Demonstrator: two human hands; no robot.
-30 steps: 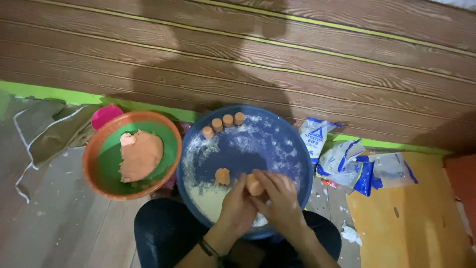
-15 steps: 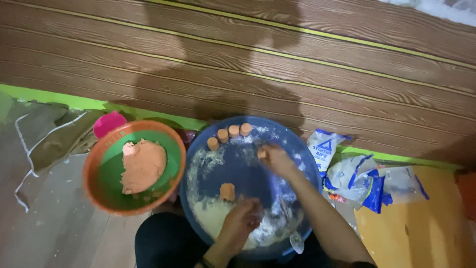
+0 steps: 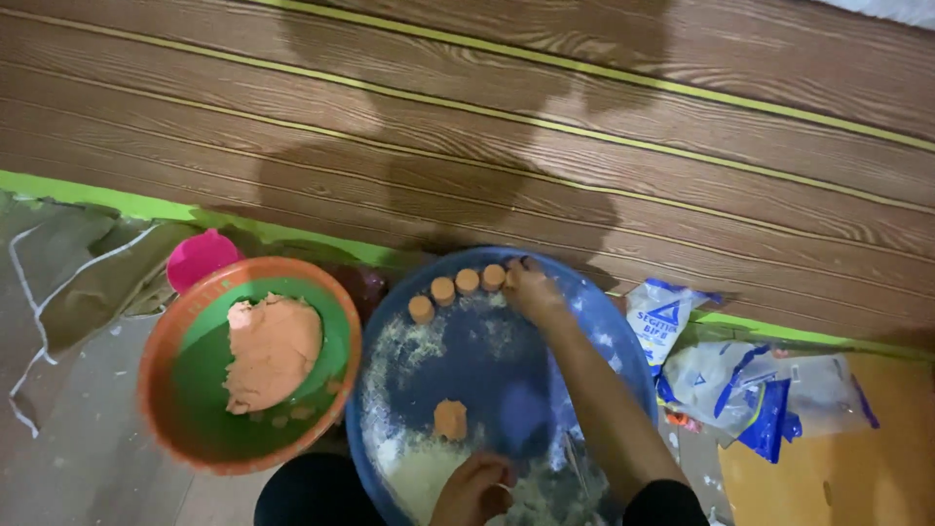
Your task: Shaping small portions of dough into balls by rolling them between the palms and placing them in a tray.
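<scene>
head view: right hand (image 3: 531, 290) reaches to the far rim of the blue tray (image 3: 604, 331), fingers closed around a dough piece at the end of a curved row of three round dough pieces (image 3: 456, 289). left hand (image 3: 474, 489) sits at the near edge of the tray, fingers curled in on the pale crumbs (image 3: 419, 468); cannot tell if it pinches anything. one more dough piece (image 3: 450, 419) lies mid-tray, just beyond the left hand. orange-rimmed green bowl (image 3: 185, 390) left of the tray holds a dough lump (image 3: 273, 349). pink cup (image 3: 200, 257) behind the bowl. plastic bags (image 3: 730, 375) lie right of the tray.
</scene>
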